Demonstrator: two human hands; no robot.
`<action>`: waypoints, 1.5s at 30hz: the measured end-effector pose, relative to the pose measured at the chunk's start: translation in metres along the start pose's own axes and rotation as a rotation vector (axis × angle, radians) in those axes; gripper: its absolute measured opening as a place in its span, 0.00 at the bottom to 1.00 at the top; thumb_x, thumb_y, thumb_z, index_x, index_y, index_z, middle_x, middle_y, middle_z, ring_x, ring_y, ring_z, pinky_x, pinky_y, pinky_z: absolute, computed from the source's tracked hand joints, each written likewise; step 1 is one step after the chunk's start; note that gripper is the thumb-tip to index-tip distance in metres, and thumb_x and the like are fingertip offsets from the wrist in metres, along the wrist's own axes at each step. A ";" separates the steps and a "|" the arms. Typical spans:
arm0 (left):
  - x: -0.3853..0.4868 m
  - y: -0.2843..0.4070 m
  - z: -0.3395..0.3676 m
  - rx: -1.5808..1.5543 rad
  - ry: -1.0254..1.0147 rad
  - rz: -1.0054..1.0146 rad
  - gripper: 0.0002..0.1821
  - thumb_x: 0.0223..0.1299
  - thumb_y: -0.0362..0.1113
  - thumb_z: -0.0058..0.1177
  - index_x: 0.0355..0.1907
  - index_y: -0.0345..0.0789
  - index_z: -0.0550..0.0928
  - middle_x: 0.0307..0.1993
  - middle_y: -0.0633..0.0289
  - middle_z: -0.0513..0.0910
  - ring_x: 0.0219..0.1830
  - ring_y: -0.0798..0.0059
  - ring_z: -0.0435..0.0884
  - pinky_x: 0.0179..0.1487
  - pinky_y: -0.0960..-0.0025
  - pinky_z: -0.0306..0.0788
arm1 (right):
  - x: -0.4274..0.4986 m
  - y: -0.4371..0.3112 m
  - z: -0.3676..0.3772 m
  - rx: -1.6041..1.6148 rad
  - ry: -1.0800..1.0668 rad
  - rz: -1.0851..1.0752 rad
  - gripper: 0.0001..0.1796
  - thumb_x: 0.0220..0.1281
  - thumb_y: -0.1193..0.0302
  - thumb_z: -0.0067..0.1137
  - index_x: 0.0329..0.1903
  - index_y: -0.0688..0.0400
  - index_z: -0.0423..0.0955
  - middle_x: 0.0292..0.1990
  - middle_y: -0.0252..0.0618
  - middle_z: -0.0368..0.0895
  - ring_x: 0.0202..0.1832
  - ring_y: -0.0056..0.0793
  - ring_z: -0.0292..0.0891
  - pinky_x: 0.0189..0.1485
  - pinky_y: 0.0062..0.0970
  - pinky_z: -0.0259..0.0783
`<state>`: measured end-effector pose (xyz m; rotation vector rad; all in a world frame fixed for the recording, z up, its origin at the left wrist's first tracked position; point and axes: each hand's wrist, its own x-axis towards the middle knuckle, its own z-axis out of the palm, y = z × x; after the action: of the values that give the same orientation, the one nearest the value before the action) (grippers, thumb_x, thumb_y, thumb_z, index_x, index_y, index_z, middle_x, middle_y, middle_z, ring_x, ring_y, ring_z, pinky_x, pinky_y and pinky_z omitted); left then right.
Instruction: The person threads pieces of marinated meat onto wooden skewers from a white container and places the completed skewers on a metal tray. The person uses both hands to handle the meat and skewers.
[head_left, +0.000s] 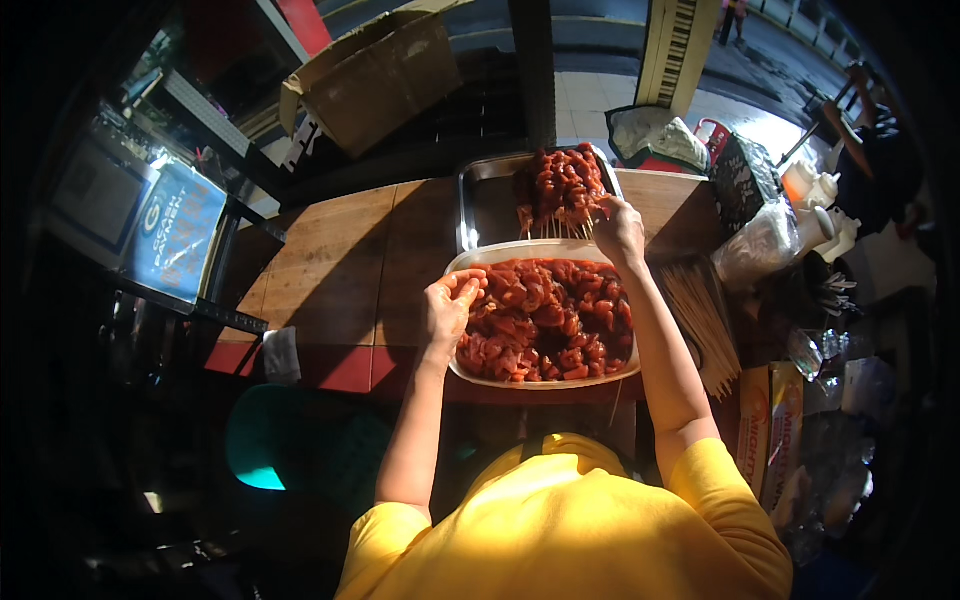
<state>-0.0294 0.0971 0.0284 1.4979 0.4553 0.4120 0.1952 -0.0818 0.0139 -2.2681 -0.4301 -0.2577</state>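
A large pale plastic tub (546, 385) filled with red marinated meat pieces (551, 319) stands at the table's near edge. Behind it lies a metal tray (466, 214) with a pile of skewered red meat (568, 180) on its right side, the bare stick ends pointing towards me. My left hand (452, 304) is over the tub's left rim, fingers bent; whether a small piece is between the fingertips cannot be told. My right hand (619, 231) is at the near right corner of the tray, fingers curled beside the skewers; what it holds is hidden.
Bundled bamboo sticks (701, 322) lie right of the tub. Beyond them are a plastic bag (757, 244), squeeze bottles (817, 187) and film boxes (772, 427). A cardboard box (375, 79) stands behind the wooden table (337, 255), a blue sign (176, 229) at left. Another person (874, 157) is at far right.
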 end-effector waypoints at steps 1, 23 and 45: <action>-0.001 0.001 0.000 0.067 -0.015 -0.009 0.07 0.62 0.29 0.56 0.41 0.32 0.83 0.35 0.62 0.84 0.37 0.82 0.80 0.43 0.80 0.72 | -0.010 0.023 -0.021 0.035 0.054 0.020 0.11 0.56 0.64 0.59 0.35 0.58 0.78 0.35 0.48 0.82 0.41 0.48 0.78 0.43 0.40 0.72; 0.001 -0.024 0.062 -0.006 -0.347 -0.309 0.09 0.65 0.31 0.49 0.41 0.30 0.82 0.33 0.61 0.84 0.35 0.78 0.82 0.42 0.73 0.78 | -0.135 0.169 -0.135 -0.669 0.045 0.096 0.06 0.50 0.74 0.57 0.30 0.64 0.75 0.31 0.55 0.78 0.37 0.56 0.76 0.39 0.49 0.73; -0.019 -0.026 0.099 0.986 -0.086 0.491 0.09 0.39 0.26 0.59 0.29 0.34 0.83 0.32 0.51 0.80 0.41 0.54 0.79 0.48 0.61 0.73 | -0.135 0.088 -0.170 -0.301 0.102 0.116 0.07 0.53 0.82 0.47 0.35 0.61 0.71 0.32 0.54 0.77 0.38 0.56 0.75 0.39 0.44 0.69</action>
<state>0.0062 0.0026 0.0049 2.5969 0.2055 0.5340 0.0968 -0.2941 0.0240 -2.5492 -0.2164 -0.3985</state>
